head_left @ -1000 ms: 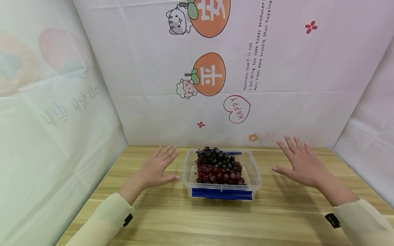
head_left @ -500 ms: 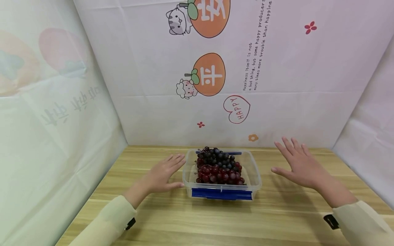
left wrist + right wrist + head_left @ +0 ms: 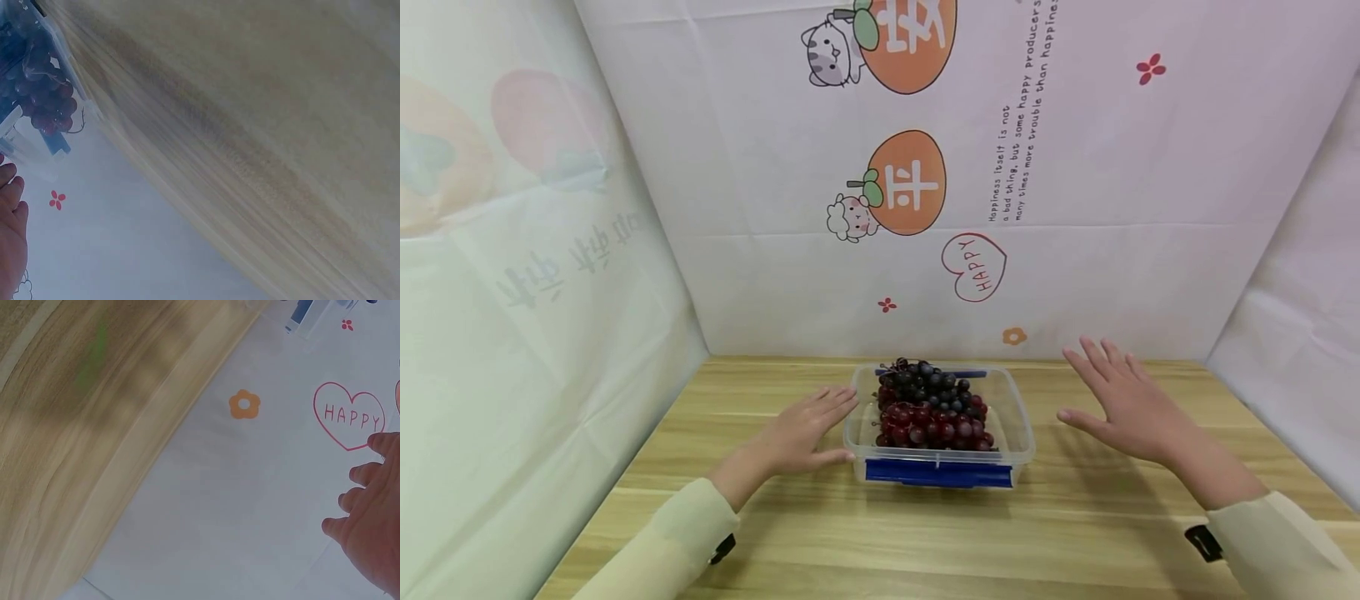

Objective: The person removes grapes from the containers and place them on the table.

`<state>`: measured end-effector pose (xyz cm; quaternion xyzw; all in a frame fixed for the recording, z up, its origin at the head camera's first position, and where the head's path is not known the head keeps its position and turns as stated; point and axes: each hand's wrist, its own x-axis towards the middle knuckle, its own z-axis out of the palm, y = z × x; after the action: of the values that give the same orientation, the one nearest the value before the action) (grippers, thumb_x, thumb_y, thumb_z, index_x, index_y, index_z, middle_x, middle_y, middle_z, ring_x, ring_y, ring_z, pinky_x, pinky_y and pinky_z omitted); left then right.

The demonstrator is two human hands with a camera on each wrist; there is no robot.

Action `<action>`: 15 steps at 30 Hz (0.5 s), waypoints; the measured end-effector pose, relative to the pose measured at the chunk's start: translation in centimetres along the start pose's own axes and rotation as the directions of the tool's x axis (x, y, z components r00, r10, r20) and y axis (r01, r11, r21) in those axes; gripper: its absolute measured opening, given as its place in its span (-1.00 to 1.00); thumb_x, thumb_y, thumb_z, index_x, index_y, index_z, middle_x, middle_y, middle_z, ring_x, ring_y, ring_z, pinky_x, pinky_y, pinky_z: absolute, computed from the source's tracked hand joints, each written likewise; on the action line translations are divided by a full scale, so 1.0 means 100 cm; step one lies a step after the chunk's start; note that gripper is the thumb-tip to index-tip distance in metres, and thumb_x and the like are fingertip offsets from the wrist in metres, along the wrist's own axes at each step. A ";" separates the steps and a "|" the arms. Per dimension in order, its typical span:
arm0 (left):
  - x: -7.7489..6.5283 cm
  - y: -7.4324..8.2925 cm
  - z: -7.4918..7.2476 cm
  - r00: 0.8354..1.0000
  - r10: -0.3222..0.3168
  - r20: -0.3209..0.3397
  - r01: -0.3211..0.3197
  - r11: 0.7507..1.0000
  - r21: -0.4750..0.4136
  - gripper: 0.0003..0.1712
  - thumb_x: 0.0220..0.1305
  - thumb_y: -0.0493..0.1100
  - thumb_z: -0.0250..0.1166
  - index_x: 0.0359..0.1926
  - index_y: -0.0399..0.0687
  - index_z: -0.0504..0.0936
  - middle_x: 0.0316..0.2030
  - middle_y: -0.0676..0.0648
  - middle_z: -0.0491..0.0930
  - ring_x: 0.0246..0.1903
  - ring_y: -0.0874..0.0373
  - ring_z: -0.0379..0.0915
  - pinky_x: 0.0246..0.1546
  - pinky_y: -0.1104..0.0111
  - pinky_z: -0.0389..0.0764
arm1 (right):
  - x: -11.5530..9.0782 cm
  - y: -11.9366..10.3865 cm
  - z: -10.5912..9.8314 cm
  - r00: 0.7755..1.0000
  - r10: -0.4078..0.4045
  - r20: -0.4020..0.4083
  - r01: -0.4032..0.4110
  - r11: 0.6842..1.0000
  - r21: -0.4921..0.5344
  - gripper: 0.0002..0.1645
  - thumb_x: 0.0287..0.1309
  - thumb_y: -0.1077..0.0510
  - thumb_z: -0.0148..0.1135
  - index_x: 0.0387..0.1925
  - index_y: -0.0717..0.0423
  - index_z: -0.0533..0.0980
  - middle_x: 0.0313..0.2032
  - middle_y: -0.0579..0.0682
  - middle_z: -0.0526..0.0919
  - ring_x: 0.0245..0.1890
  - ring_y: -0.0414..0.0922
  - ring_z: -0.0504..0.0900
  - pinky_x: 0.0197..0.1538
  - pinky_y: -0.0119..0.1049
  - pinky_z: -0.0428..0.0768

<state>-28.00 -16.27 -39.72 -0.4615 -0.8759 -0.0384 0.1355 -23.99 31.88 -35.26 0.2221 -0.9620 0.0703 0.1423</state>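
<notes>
Finding the work barely begun, I am reporting as follows. The clear box (image 3: pixel 1017 421) is sitting upright on the table (image 3: pixel 880 542), near its back edge, between my left grip (image 3: pixel 797 433) and my right grip (image 3: pixel 1127 412). Dark grapes (image 3: pixel 925 382) are lying inside it toward the back and red grapes (image 3: pixel 928 429) toward the front, with a few thin stems poking out of the pile.

On progress: the fruit is resting inside the box, and no lid is showing over the top. The blue clip (image 3: pixel 938 473) is running along the front wall. Neither the box nor any grape is being lifted, so I am judging that nearly all the handling is outstanding; only the placing of my left grip is counting as done.

On the left grip: it is lying at the box's left side, unclenched, fingers extended together and thumb standing apart. The fingertips (image 3: pixel 846 395) are meeting the line of the rim, but I cannot tell whether they are touching it or stopping just beside it. It is grasping nothing.

On the right grip: it is hovering well apart from the box on the other side, released, fingers spread, thumb pointing toward the box, holding nothing.
</notes>
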 end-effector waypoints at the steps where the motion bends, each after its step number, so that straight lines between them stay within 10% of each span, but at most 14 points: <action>1: 0.000 0.000 0.001 1.000 -0.005 0.005 0.005 1.000 0.003 -0.02 0.35 0.42 -0.06 0.43 -0.29 0.19 0.41 -0.27 0.17 0.39 -0.13 0.07 0.40 0.05 0.09 | 0.000 -0.001 0.000 1.000 -0.009 -0.006 0.009 1.000 0.001 0.08 0.26 -0.31 0.14 0.52 0.18 -0.06 0.46 0.36 -0.11 0.43 0.35 -0.22 0.42 0.20 -0.37; 15: 0.000 0.000 0.003 0.998 -0.050 0.041 0.050 0.999 0.003 -0.07 0.39 0.36 -0.04 0.44 -0.28 0.17 0.42 -0.26 0.14 0.41 -0.09 0.01 0.41 0.07 0.07 | 0.007 -0.013 -0.001 0.999 -0.044 -0.006 0.044 0.999 0.014 0.05 0.26 -0.29 0.15 0.51 0.16 -0.04 0.46 0.35 -0.07 0.43 0.34 -0.16 0.42 0.23 -0.21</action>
<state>-28.05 -16.14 -40.04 -0.4402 -0.8897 -0.0314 0.1167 -24.00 30.44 -34.90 0.2442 -0.9559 0.0745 0.1450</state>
